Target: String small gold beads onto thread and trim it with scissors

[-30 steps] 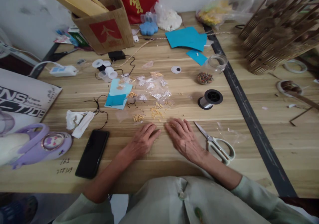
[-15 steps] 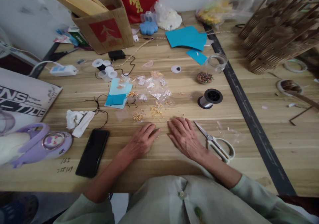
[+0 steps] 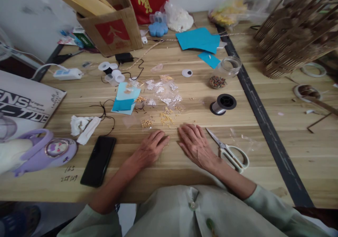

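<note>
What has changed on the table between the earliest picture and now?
The right hand has shifted slightly rightward, widening the gap to the left hand. No taking hold or letting go is visible. The left hand, gold beads, scissors, phone and spool stayed put.

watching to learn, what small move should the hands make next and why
Probably slide the right hand toward the loose gold beads: they lie just beyond it, to the left, while a few small gold pieces lie right beside the left hand.
</note>
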`<state>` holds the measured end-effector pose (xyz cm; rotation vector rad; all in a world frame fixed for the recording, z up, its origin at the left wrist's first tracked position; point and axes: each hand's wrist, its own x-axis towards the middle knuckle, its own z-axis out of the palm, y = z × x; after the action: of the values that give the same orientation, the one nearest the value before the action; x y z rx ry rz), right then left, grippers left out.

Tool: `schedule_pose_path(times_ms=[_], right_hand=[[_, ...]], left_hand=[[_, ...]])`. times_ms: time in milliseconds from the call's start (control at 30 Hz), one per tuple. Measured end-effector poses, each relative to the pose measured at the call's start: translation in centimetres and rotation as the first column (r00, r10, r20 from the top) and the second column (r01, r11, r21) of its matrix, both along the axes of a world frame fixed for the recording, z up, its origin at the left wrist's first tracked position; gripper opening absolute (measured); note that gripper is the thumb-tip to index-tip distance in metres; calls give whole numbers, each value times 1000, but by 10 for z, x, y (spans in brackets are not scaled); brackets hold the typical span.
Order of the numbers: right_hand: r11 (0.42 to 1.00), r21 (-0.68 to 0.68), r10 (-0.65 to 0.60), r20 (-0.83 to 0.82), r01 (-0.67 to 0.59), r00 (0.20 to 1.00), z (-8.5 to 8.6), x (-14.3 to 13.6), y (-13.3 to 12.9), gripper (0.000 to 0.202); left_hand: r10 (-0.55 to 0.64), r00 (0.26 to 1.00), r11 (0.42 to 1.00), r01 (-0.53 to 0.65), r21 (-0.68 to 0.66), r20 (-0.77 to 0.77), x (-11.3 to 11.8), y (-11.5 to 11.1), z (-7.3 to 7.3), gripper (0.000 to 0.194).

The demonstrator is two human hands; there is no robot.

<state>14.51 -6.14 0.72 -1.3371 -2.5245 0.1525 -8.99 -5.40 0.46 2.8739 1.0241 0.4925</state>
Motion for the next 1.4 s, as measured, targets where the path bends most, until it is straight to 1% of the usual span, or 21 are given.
schedule_pose_path(times_ms=[233,433,700,933,1133,1267,1400], right_hand=[[1000,12,-14,-6,14,1000,4,4,0,46],[998,41,-39,-62,42,997,3,10,2,45],[1000,19,-15,-25,16,1000,5,8,0,47],[1000,-1,-1,19,1,1000,1,6,0,42],[1000,-2,3,18,-3,1000,1,6,1,43],[1000,0,-2,20,2,1000,1,5,0,43],[1000,2,0,23,0,1000,4,5,-1,46]], left_hand=[[3,1000,999,-2,53,-14,-2,-1,-1,37],[12,1000,1000,-13,11,5,-2,-2,1,38],[16,1000,1000,-16,-24,19,-2,-4,0,40],[9,1000,1000,-9,15,-10,-3,-4,-1,38],[11,1000,1000,-11,-10,17,-6,-5,-4,44],[15,1000,1000,-15,-11,15,-8,-6,-5,44],[25,1000,1000,-24,18,-5,-9,-7,-1,40]])
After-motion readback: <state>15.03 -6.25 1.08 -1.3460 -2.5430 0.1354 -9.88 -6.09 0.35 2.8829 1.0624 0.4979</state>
